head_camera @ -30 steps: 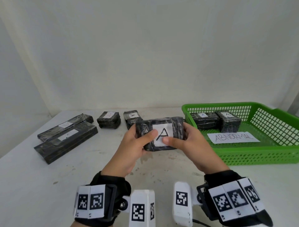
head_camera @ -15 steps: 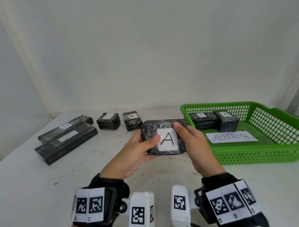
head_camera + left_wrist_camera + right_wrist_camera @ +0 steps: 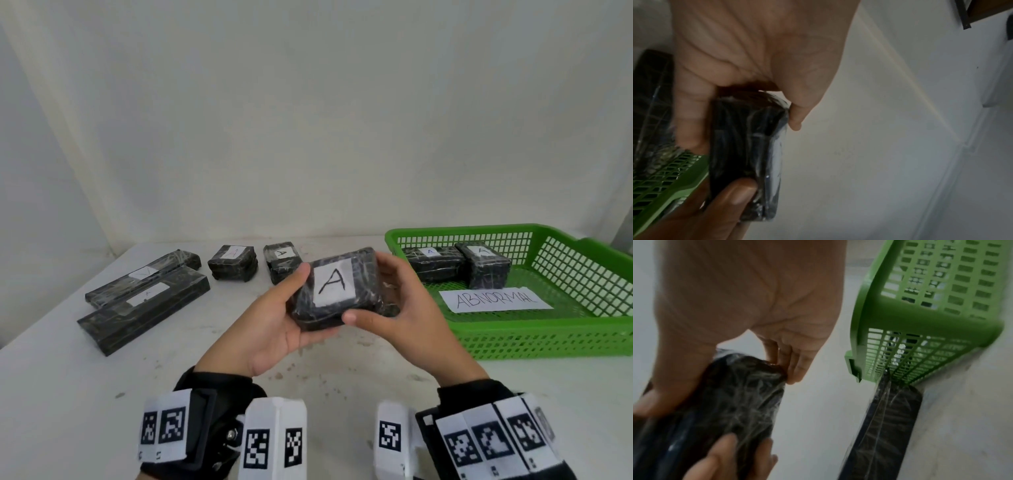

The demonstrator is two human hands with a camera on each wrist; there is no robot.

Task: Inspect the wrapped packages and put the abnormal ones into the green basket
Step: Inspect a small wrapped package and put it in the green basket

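Wrapped package (image 3: 337, 291) marked "A", gripped between both our hands beside the green basket (image 3: 534, 339).
Left hand (image 3: 270, 329) and right hand (image 3: 404, 318) curl around its ends; underside seemingly intact, though blurred.

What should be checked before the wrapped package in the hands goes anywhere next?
1. Hold is secure: ok. The left hand and the right hand both grip the held package above the table.
2. Label readable: ok. Its white label faces up and shows an A.
3. Wrap intact: cannot tell. The film looks wrinkled, but no tear shows plainly.
4. Room in the green basket: ok. Two packages sit at its far side, and bare floor lies around the ABNORMAL sign.
5. Path to the basket: ok. Nothing stands between the hands and its near rim.
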